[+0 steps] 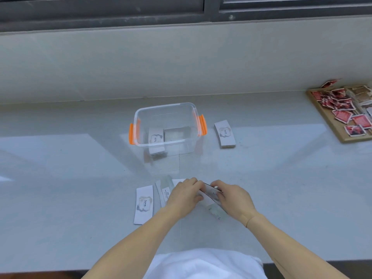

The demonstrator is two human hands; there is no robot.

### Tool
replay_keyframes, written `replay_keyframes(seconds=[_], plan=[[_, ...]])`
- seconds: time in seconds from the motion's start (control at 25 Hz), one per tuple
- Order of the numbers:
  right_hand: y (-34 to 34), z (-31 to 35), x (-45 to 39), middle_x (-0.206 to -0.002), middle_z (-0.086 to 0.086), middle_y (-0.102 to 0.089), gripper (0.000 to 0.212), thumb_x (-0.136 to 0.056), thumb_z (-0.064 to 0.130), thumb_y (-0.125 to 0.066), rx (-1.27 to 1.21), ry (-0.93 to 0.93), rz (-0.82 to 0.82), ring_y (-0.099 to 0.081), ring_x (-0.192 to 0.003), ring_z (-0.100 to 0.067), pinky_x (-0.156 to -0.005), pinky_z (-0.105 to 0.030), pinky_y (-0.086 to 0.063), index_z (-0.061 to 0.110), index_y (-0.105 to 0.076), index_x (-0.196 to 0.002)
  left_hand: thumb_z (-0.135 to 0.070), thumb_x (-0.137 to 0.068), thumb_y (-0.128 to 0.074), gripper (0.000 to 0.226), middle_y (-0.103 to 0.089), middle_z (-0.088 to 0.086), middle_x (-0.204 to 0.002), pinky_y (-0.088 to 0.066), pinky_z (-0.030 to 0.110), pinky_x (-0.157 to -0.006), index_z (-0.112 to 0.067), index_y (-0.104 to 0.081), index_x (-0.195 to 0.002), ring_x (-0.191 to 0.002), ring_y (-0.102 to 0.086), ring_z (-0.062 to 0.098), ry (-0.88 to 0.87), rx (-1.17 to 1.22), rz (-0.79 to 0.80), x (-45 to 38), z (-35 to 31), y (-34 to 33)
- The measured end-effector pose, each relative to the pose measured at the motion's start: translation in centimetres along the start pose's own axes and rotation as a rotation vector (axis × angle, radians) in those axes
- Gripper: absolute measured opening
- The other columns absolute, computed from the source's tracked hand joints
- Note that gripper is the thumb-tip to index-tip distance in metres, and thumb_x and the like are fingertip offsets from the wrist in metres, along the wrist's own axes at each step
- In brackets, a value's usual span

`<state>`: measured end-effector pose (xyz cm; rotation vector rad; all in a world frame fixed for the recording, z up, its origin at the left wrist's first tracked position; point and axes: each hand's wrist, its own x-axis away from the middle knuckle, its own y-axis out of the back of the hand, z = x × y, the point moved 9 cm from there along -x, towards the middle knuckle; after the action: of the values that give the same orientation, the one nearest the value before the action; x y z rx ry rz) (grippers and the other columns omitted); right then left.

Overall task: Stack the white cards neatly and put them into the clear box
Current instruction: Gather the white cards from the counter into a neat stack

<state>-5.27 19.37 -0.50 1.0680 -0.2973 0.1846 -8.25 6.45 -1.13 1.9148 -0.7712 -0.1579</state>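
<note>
A clear box [141, 119] with orange latches stands mid-table, and a small stack of white cards [155, 137] lies inside it at the left. Near the front edge, my left hand [184, 195] and my right hand [234, 199] together grip a tilted bunch of white cards [211, 195], one hand on each side. More white cards lie flat beside my left hand: one with "love" printed on it [144, 203] and a few overlapping ones [166, 191] partly under my fingers. Another stack of white cards [224, 134] rests right of the box.
A wooden tray [334, 125] full of red and brown picture cards sits at the far right edge. A low pale wall runs behind the table under dark window frames. The glossy grey tabletop [70, 178] stretches left of the box.
</note>
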Motion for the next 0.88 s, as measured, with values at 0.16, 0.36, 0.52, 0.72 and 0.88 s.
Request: replay_keyframes(seconds=[0.16, 0.36, 0.52, 0.72, 0.88], plan=[[-0.5, 0.6, 0.9, -0.099, 0.007, -0.07, 0.028, -0.098, 0.023, -0.038, -0.002, 0.031, -0.011, -0.061, -0.085, -0.024, -0.067, -0.037, -0.051, 0.037, -0.049, -0.12, -0.02, -0.09, -0.059, 0.019, -0.057, -0.001, -0.102, -0.039, 0.035, -0.066, -0.018, -0.046, -0.103, -0.089, -0.053, 0.025, 0.093, 0.099, -0.096, 0.9, 0.4, 0.5], [-1.7, 1.0, 1.6, -0.112, 0.01, -0.066, 0.027, -0.096, 0.036, -0.044, 0.002, 0.103, 0.017, -0.061, -0.099, -0.019, -0.073, -0.037, -0.051, 0.035, -0.045, -0.123, -0.022, -0.091, -0.059, 0.031, -0.054, -0.002, -0.108, -0.05, 0.039, -0.074, -0.023, -0.046, -0.12, -0.094, -0.058, 0.017, 0.155, 0.163, -0.106, 1.1, 0.9, 0.0], [-2.5, 0.5, 1.6, -0.106, 0.007, -0.066, 0.036, -0.093, 0.018, -0.041, 0.068, 0.085, -0.009, -0.059, -0.089, -0.024, -0.066, -0.037, -0.05, 0.035, -0.041, -0.124, -0.025, -0.091, -0.062, 0.016, -0.051, -0.001, -0.105, -0.047, 0.033, -0.067, -0.016, -0.054, -0.102, -0.086, -0.059, 0.021, 0.133, 0.167, -0.122, 0.9, 1.3, -0.2], [-3.6, 1.3, 2.2, -0.1, 0.005, -0.06, 0.052, -0.086, 0.003, -0.042, 0.171, 0.106, -0.043, -0.054, -0.086, -0.023, -0.058, -0.033, -0.034, 0.032, -0.038, -0.129, -0.024, -0.085, -0.068, 0.016, -0.051, -0.003, -0.1, -0.05, 0.034, -0.072, -0.018, -0.057, -0.095, -0.084, -0.059, 0.018, 0.185, 0.294, -0.159, 1.1, 1.6, -0.6], [-2.4, 1.7, 1.6, -0.099, 0.005, -0.061, 0.062, -0.078, -0.004, -0.044, 0.219, 0.166, -0.085, -0.054, -0.088, -0.024, -0.062, -0.032, -0.031, 0.032, -0.041, -0.128, -0.01, -0.083, -0.067, 0.013, -0.056, -0.006, -0.092, -0.049, 0.027, -0.079, -0.019, -0.065, -0.09, -0.081, -0.059, 0.01, 0.209, 0.407, -0.202, 1.2, 1.8, -0.4]])
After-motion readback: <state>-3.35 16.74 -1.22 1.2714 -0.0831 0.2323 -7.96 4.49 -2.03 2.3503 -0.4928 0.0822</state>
